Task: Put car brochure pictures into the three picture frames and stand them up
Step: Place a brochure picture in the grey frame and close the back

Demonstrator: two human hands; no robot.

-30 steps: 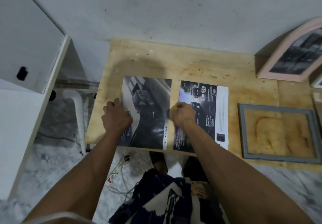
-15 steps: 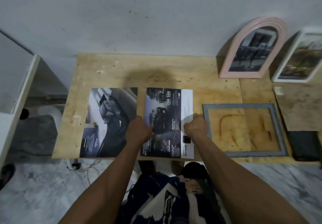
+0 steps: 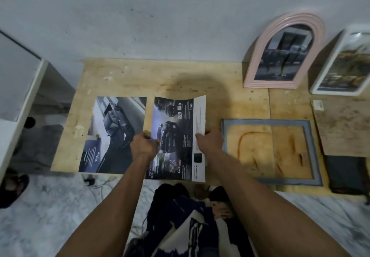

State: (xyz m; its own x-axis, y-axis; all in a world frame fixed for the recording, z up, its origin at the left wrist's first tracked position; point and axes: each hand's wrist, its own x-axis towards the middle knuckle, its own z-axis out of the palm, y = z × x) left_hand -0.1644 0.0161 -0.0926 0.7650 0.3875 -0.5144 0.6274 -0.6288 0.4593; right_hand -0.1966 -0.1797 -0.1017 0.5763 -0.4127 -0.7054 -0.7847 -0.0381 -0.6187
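Observation:
A car brochure page (image 3: 178,136) with dark vehicles and a white right margin is lifted slightly off the plywood table (image 3: 200,80). My left hand (image 3: 143,145) pinches its left edge and my right hand (image 3: 210,142) pinches its right edge. A second brochure page (image 3: 114,134) with a dark car lies flat to the left. An empty grey rectangular frame (image 3: 225,136) lies flat to the right. A pink arched frame (image 3: 260,56) and a white frame (image 3: 320,72), both holding pictures, stand against the wall.
A brown backing board (image 3: 344,126) lies at the far right, with a dark flat object (image 3: 346,174) below it. A white cabinet (image 3: 18,88) stands to the left. Cables (image 3: 100,182) lie on the marble floor under the table's front edge.
Both hands shifted right from the left page and the centre seam to the two edges of the right page. That page now curls up off the table. The view panned right.

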